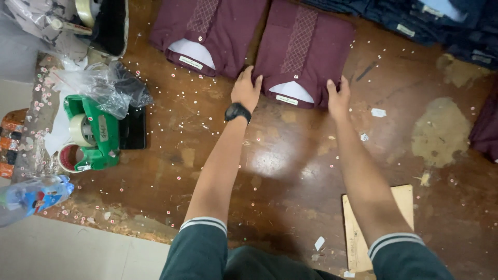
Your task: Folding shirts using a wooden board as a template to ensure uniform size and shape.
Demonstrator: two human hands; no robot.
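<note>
Maroon folded shirt (306, 52) at twelve o'clock on worn wooden bench (290, 155), gripped at both near corners: left hand (246, 91) and right hand (338, 98), fingers curled onto cloth. Second maroon shirt (207, 33) touching, at eleven. Green tape dispenser (93, 135) out at nine.

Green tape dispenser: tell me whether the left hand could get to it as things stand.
Probably yes. The left hand rests on the near folded maroon shirt, and the green tape dispenser stands off to its left on the table. Only bare wood with scattered small bits lies between them.
</note>
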